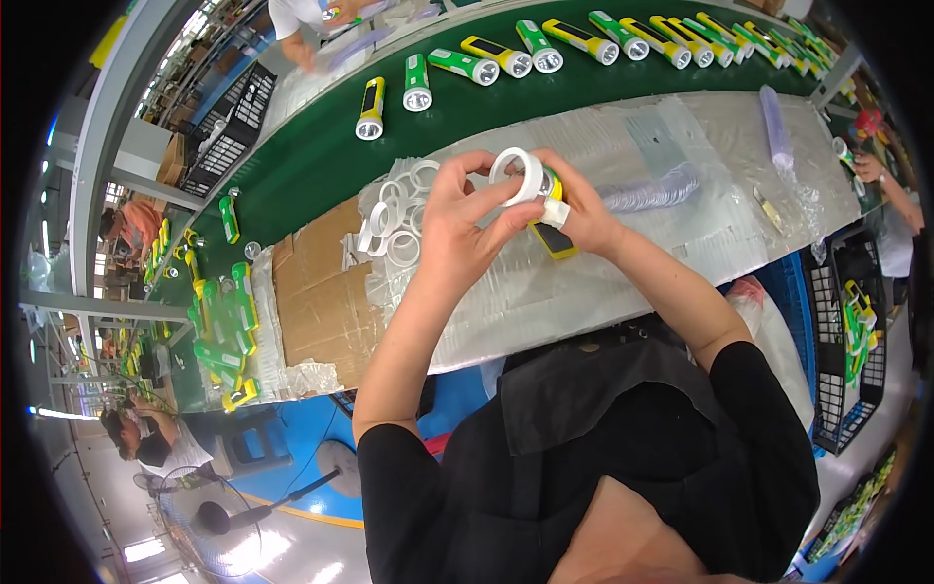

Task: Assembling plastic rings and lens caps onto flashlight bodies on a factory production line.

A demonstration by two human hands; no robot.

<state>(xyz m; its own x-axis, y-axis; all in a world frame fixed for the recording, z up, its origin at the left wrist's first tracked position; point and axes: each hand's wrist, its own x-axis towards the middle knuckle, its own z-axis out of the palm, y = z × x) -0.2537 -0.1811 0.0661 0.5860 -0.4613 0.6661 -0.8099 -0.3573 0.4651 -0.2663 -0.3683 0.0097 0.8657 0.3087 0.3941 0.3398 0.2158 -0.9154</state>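
My left hand (459, 224) pinches a white ring (533, 179) between thumb and fingers, holding it up above the table. Close by on the right, my right hand (586, 216) is wrapped round a yellow and black flashlight (555, 241), whose head lies partly behind the ring and my fingers. A white wrap (556, 212) covers the tip of my right thumb. Left of my hands, several loose white rings (390, 216) lie in a heap on the plastic-covered work surface (506, 311).
A row of green and yellow flashlights (416, 83) stretches along the green belt (321, 127) at the back. More flashlights (243, 297) lie at the left on cardboard (326, 292). Clear plastic sleeves (662, 190) rest at the right, beside a black crate (827, 341). Other people work nearby.
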